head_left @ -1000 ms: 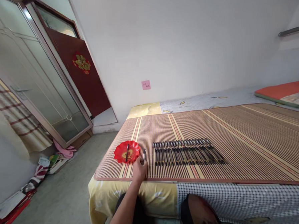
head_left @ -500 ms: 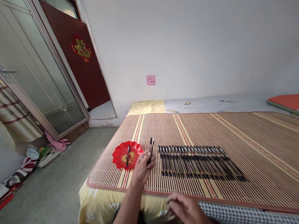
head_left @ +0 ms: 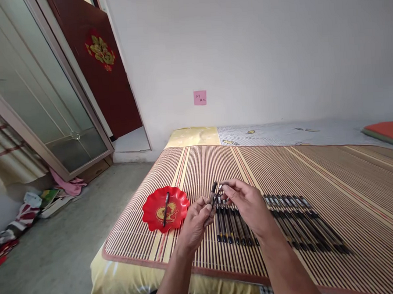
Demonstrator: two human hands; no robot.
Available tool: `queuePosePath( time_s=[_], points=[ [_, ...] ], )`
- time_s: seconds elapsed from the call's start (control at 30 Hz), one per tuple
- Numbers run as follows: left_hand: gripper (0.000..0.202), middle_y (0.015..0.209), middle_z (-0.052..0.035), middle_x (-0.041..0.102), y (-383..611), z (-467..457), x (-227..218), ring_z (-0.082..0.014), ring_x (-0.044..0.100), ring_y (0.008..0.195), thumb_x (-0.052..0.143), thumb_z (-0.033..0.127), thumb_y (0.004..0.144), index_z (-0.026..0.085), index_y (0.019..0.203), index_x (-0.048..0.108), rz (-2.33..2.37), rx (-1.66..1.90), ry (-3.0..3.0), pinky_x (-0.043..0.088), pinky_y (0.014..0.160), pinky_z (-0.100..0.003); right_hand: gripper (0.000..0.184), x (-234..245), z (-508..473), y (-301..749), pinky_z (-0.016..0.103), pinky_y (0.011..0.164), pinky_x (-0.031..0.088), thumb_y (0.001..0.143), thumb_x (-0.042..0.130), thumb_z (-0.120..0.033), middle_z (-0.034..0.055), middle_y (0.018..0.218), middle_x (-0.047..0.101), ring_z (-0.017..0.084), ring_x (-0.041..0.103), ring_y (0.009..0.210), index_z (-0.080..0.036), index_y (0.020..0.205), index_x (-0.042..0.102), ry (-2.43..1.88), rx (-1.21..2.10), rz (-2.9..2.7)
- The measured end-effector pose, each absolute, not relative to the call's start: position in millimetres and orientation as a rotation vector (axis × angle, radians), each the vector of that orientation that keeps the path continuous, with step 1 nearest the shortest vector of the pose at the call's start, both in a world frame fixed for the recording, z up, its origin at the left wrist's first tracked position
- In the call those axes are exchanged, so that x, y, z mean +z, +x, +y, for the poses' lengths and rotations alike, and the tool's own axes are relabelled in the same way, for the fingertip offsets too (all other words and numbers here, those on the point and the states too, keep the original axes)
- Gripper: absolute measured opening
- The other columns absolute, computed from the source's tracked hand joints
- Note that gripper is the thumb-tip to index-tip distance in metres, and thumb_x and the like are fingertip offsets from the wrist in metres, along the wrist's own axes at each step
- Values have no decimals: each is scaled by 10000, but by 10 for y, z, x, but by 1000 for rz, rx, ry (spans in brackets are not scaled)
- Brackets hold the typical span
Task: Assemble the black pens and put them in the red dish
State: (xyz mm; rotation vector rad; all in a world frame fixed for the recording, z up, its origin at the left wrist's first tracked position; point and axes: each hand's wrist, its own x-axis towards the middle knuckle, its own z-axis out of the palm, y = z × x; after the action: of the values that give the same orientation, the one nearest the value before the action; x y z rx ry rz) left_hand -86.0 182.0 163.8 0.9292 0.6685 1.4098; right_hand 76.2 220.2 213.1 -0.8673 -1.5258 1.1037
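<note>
My left hand (head_left: 197,219) is closed around a dark pen (head_left: 213,189) that points up, and a second thin dark pen (head_left: 218,193) slants beside it. On the upper end of that slanted one, the thumb and fingers of my right hand (head_left: 245,203) are pinched; fingers partly cover it. Both hands are held above the mat. Just left of them, a red scalloped plate (head_left: 150,211) carries one black pen (head_left: 166,208). A row of several black pens (head_left: 314,226) lies side by side under and beyond my right hand, which hides its middle.
A striped bamboo mat (head_left: 270,169) covers the bed. An orange folded cloth (head_left: 387,132) lies at the far right. The white wall behind bears a pink note (head_left: 199,97). To the left are bare floor (head_left: 97,209), a glass-panelled door (head_left: 58,97) and a dark red door (head_left: 104,81).
My right hand has risen from the bed's front edge to meet the pens in my left hand, fingers closing on one end. The view has shifted slightly; the plate's pen stays in place.
</note>
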Motion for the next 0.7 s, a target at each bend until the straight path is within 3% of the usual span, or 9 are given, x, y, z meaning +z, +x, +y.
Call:
queuePosePath(
  time_s=[0.13, 0.3, 0.53, 0.7],
  points=[
    [366, 724, 52, 471, -848, 1902, 1600, -55, 300, 567, 821, 440, 816, 170, 853, 576, 713, 1390, 941, 225, 512, -198, 349, 2082, 2261, 701, 261, 608, 530, 912, 703, -507, 36, 763, 709, 155, 657, 689, -164, 956, 747, -842, 1091, -1525],
    [354, 715, 46, 468, -830, 1946, 1666, -58, 292, 567, 828, 419, 807, 170, 826, 578, 661, 1439, 891, 218, 498, -196, 310, 2138, 2350, 679, 249, 583, 499, 950, 661, -480, 5, 689, 669, 134, 610, 627, -176, 931, 715, -801, 1079, -1587],
    [314, 769, 30, 506, -853, 1896, 1659, -57, 343, 594, 845, 364, 802, 168, 851, 604, 640, 1465, 841, 262, 503, -173, 245, 2192, 2329, 683, 251, 677, 564, 917, 710, -429, 24, 845, 713, 135, 687, 723, -185, 913, 687, -723, 1191, -1613],
    [294, 765, 22, 568, -882, 1868, 1619, -72, 443, 614, 850, 346, 803, 180, 884, 620, 669, 1430, 851, 325, 541, -190, 235, 2155, 2278, 763, 263, 712, 592, 930, 708, -422, 18, 816, 700, 144, 694, 740, -188, 912, 689, -729, 1142, -1559]
  ],
)
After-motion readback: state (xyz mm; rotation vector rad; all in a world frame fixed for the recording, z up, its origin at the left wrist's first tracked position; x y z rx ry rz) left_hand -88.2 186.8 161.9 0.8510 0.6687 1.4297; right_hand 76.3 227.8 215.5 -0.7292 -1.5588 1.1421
